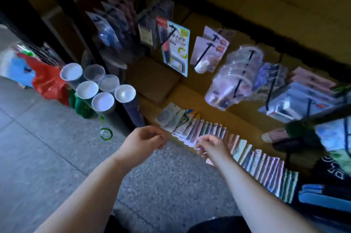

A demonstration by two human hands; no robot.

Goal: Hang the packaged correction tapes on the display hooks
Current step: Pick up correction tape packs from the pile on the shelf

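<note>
Left grip (146, 140): clenched loosely, thumb laid against curled fingers, nothing visible inside; raised over the floor (57, 147), just left of the near end of the packaged correction tapes (214, 131). Right grip (211, 144): fingers curled, tips touching the edges of the packaged correction tapes; whether pinching one pack or merely resting on it, impossible to tell through the blur. Packaged correction tapes: flat pale pink and white packs, standing edge-on in one long overlapping row, starting just above the gap between the two grips, passing under the right grip and running away to its lower right. Display hooks (203, 53): thin black prongs well above the right grip, threaded through hanging goods. On those hooks, left to right above the grips: dark carded packs (117, 23), a blue and yellow carded pack (175, 48), pale pink cards (210, 46), clear plastic blister packs (235, 77), further bluish packs (296, 96). Behind the hanging goods: brown cardboard boxes (152, 79). Up and left of the left grip: cluster of upright tubes (98, 88) with pale round caps, six counted. Further left: red plastic bag (47, 80). Just beyond the left grip, near the foot of the tubes: green ring (106, 134) on a short green cord.
</note>
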